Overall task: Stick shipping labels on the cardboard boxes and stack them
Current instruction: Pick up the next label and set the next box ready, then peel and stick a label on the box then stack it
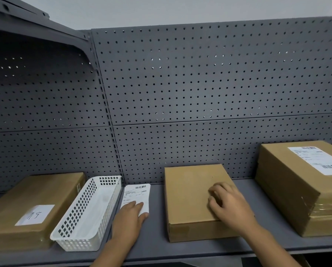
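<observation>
Standing on the grey shelf [199, 249], the labelled stack of boxes [300, 189] at the right is the biggest thing. The plain box [192, 201] in the middle looks stiff and probably light; it is best taken by its two side edges. The right hand [228, 205] rests on its top, fingers loosely curled. The left hand [130, 214], flat and holding nothing, presses the shipping label [136, 197] (thin, easily creased) lying beside the white basket [88, 214]; lift it by a corner.
</observation>
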